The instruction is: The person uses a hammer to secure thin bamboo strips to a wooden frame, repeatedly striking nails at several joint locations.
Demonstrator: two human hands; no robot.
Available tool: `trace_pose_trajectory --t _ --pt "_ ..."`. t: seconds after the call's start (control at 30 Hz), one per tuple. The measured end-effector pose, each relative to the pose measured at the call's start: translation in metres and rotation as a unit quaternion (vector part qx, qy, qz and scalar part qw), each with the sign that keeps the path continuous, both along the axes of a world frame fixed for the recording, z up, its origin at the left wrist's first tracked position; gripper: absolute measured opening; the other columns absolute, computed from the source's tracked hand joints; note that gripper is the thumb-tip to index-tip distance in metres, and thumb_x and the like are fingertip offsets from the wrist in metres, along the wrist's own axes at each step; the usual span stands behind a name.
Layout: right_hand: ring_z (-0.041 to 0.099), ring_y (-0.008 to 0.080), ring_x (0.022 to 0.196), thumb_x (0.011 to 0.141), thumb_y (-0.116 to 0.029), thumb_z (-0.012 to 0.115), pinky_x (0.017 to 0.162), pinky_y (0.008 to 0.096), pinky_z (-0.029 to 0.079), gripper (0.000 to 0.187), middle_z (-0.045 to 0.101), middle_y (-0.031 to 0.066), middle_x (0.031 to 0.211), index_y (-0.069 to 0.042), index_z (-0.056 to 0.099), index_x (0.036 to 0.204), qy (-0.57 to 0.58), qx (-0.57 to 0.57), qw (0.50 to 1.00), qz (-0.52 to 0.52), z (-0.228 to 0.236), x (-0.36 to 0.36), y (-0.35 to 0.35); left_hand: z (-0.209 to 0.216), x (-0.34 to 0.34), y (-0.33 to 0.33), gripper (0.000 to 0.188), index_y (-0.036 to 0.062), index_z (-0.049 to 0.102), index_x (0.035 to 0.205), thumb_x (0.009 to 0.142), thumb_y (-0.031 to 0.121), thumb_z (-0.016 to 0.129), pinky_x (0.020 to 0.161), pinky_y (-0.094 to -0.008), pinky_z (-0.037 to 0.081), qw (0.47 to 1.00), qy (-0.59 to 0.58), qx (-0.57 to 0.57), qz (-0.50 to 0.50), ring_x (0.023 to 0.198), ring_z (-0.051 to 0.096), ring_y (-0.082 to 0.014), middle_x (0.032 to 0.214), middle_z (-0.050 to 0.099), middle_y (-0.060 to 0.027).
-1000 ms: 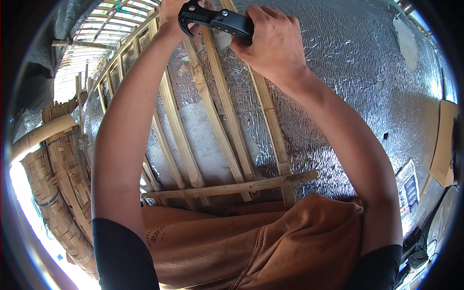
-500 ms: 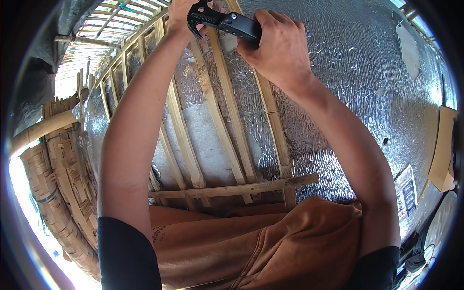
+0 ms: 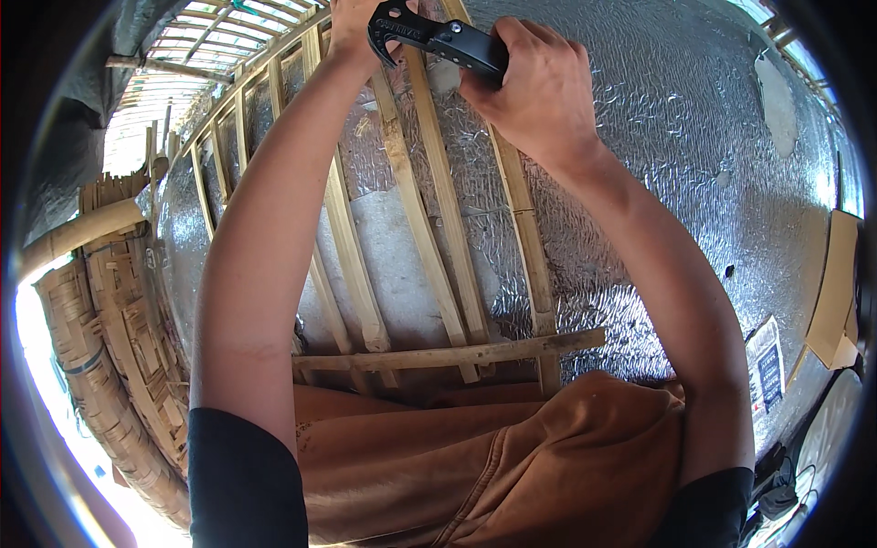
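Observation:
My right hand (image 3: 548, 87) is wrapped round the dark handle of a black claw hammer (image 3: 437, 36). Its hooked claw head points left and has a hole in it. My left hand (image 3: 352, 32) is at the top edge of the view, behind the hammer head and close to the upper end of the wooden slats (image 3: 429, 201). Its fingers are cut off by the picture's edge and hidden by the tool, so what they touch does not show. The slats run toward me and are joined by a crosspiece (image 3: 512, 353) near my lap.
A crinkled silver foil sheet (image 3: 658, 100) lies under the slats. Brown cloth (image 3: 512, 457) covers my lap. Woven bamboo (image 3: 119, 310) stands at the left beside a bamboo pole (image 3: 82, 239). At the right are a cardboard box (image 3: 833, 292), a printed paper (image 3: 766, 365) and dark cables (image 3: 781, 484).
Both hands and the hammer appear slightly farther right in the picture; the slats' upper ends shift the same way. My right hand keeps its grip on the hammer.

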State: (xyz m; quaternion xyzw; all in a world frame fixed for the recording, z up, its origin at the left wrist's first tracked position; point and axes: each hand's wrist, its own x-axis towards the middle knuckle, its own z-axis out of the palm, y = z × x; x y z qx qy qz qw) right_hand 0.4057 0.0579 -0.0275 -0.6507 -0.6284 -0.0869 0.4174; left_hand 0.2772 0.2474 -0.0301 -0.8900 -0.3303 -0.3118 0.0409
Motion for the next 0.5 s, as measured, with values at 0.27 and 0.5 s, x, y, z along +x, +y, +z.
trace_pose_trajectory --t 0.27,0.5 --pt "0.065 0.0225 0.060 0.074 -0.020 0.077 0.059 0.0367 0.055 0.025 0.062 0.0088 0.070 -0.004 0.058 0.076 -0.032 -0.030 0.999 0.014 0.003 0.003 -0.003 0.016 0.006 -0.017 0.041 0.0047 0.059 0.133 0.093 0.011 0.053 0.083 -0.0379 0.054 0.994 0.054 -0.089 0.010 0.091 0.064 -0.0338 0.108 0.064 -0.0189" --pt "0.065 0.0220 0.061 0.074 -0.020 0.078 0.060 0.0369 0.055 0.025 0.062 0.0085 0.070 -0.005 0.058 0.076 -0.029 -0.038 0.999 0.010 0.002 0.002 -0.003 0.008 0.002 -0.005 0.044 0.0057 0.057 0.136 0.093 0.011 0.053 0.076 -0.0367 0.054 0.997 0.027 -0.066 -0.016 0.082 0.065 -0.0312 0.100 0.065 -0.0178"
